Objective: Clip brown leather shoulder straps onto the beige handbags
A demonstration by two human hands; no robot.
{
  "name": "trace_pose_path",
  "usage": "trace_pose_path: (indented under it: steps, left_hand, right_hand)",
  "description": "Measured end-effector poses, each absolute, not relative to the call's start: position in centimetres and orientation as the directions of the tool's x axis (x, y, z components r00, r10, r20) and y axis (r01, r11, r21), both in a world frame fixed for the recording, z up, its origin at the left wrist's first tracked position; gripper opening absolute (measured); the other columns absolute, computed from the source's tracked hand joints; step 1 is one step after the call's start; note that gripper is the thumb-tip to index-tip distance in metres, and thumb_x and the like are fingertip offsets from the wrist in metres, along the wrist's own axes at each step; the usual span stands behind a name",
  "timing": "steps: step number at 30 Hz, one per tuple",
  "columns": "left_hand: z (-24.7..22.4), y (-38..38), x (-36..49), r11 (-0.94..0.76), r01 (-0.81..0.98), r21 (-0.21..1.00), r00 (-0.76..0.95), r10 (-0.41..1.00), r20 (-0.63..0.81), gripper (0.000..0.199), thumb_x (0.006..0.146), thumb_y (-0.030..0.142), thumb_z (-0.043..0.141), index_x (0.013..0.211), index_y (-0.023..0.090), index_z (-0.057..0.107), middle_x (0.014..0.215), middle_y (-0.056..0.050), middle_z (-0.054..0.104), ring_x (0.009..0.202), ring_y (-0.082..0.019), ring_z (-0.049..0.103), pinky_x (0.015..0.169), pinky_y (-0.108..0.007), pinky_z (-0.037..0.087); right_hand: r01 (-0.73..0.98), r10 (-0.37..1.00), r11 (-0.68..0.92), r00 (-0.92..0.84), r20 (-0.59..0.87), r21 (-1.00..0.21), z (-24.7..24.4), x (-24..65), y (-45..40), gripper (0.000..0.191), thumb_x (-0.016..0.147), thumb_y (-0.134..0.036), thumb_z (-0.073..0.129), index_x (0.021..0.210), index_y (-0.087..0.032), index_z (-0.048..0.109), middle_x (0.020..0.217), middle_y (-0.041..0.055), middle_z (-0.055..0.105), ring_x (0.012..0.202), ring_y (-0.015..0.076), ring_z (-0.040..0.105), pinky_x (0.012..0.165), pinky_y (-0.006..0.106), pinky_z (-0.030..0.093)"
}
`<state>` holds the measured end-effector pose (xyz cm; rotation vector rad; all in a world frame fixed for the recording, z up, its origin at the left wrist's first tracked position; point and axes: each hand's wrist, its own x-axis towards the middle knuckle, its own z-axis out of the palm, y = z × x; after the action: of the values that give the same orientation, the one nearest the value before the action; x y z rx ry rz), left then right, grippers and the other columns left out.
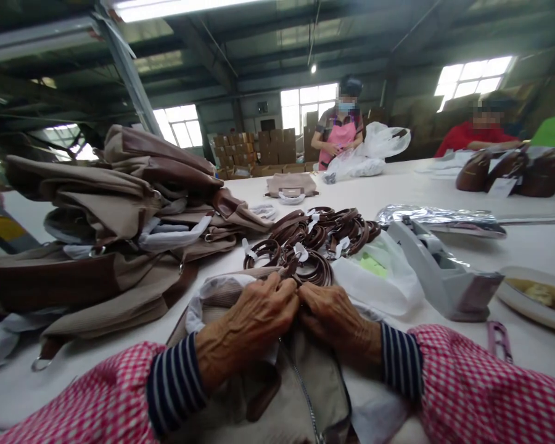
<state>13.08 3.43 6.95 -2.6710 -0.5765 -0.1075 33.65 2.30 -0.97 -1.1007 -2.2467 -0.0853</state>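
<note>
A beige fabric handbag [312, 370] with a metal zip and brown trim lies in front of me, its handle partly wrapped in white paper. My left hand [254, 317] is closed at the bag's upper edge, where a brown leather tab [291, 267] shows above the fingertips. Right beside it, my right hand [337, 317] pinches at the same spot, fingertips nearly touching the left ones. The exact piece between the fingers is hidden. Just beyond the hands lie several coiled brown straps [308, 237] with white wrapping on their ends.
Beige-and-brown bags [87, 271] are heaped at left. On the right are a grey tape dispenser [439, 271], a plastic bag [388, 277], a dish [543, 299] and a pink cutter [498, 340]. Across the table a person in a pink apron [340, 137] handles clear plastic; another wears red.
</note>
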Motion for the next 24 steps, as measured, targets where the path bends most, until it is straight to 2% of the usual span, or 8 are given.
trace_pose_path:
  steps: [2,4,6,8,11,15,21,24]
  left_hand:
    - [6.1,4.1,13.1,-0.83,0.341,-0.442,0.94,0.284,0.192,0.024,0.095,0.005,0.054,0.113,0.016,0.066,0.132,-0.013,0.064,0.127,-0.034,0.056,0.103,-0.056,0.049]
    - [5.6,5.3,13.0,-0.864,0.308,-0.399,0.945,0.228,0.235,0.018,0.097,0.011,0.058,0.11,0.018,0.068,0.138,-0.011,0.062,0.138,-0.035,0.047,0.115,-0.063,0.038]
    - [5.4,6.5,12.9,-0.913,0.324,-0.249,0.929,0.258,0.264,0.007,0.098,0.022,0.063,0.102,0.019,0.069,0.123,-0.008,0.068,0.131,-0.032,0.052,0.113,-0.056,0.043]
    - [5.4,7.5,12.9,-0.922,0.374,-0.1,0.903,0.338,0.264,0.01,0.098,0.029,0.066,0.095,0.019,0.068,0.105,-0.006,0.068,0.117,-0.028,0.056,0.1,-0.045,0.051]
    - [5.4,8.4,12.9,-0.91,0.414,0.024,0.875,0.405,0.266,0.012,0.096,0.03,0.07,0.09,0.02,0.066,0.1,-0.004,0.066,0.105,-0.024,0.054,0.087,-0.038,0.052]
    - [4.7,8.8,12.4,-0.901,0.398,0.175,0.836,0.434,0.335,0.005,0.096,0.026,0.069,0.093,0.023,0.072,0.096,-0.002,0.067,0.105,-0.022,0.052,0.085,-0.035,0.05]
    - [3.9,8.3,12.2,-0.896,0.395,0.204,0.798,0.444,0.407,0.012,0.098,0.019,0.064,0.094,0.022,0.075,0.095,-0.002,0.07,0.106,-0.022,0.055,0.089,-0.036,0.052]
    - [3.7,7.9,11.6,-0.881,0.407,0.239,0.749,0.472,0.465,0.015,0.099,0.019,0.063,0.087,0.02,0.071,0.092,-0.003,0.069,0.11,-0.024,0.056,0.093,-0.038,0.052]
  right_hand:
    - [0.7,0.679,0.671,-0.449,0.581,-0.243,-1.2,33.6,2.6,0.011,0.095,-0.014,0.051,0.103,-0.017,0.057,0.1,0.0108,0.072,0.083,0.0197,0.067,0.068,0.029,0.046]
    - [0.695,0.665,0.676,-0.434,0.608,-0.244,-1.4,33.5,2.8,0.011,0.096,-0.013,0.05,0.102,-0.017,0.057,0.099,0.0102,0.072,0.083,0.019,0.067,0.07,0.028,0.047]
    - [0.722,0.655,0.661,-0.422,0.627,-0.205,-1.3,33.4,2.9,0.009,0.095,-0.013,0.051,0.092,-0.018,0.057,0.087,0.0061,0.069,0.073,0.0167,0.064,0.065,0.027,0.044]
    - [0.742,0.641,0.653,-0.435,0.632,-0.152,-1.2,33.3,3.0,0.012,0.095,-0.012,0.051,0.086,-0.019,0.056,0.079,0.0029,0.065,0.066,0.0149,0.059,0.061,0.026,0.04]
    - [0.739,0.604,0.667,-0.458,0.653,-0.099,-0.7,33.2,3.2,0.013,0.096,-0.013,0.051,0.085,-0.019,0.055,0.077,0.0023,0.064,0.065,0.0143,0.057,0.059,0.026,0.037]
    - [0.724,0.583,0.683,-0.467,0.665,-0.09,-0.1,32.8,3.4,0.015,0.099,-0.014,0.05,0.086,-0.019,0.056,0.077,0.0021,0.064,0.064,0.0138,0.056,0.059,0.027,0.036]
    - [0.642,0.651,0.712,-0.451,0.611,-0.284,1.5,33.3,3.8,0.01,0.099,-0.015,0.056,0.091,-0.018,0.061,0.082,0.0025,0.067,0.071,0.0148,0.063,0.065,0.025,0.043]
    - [0.684,0.699,0.628,-0.284,0.657,-0.372,4.1,35.8,4.2,0.01,0.098,-0.017,0.058,0.093,-0.018,0.066,0.086,0.0038,0.071,0.075,0.0159,0.065,0.068,0.026,0.046]
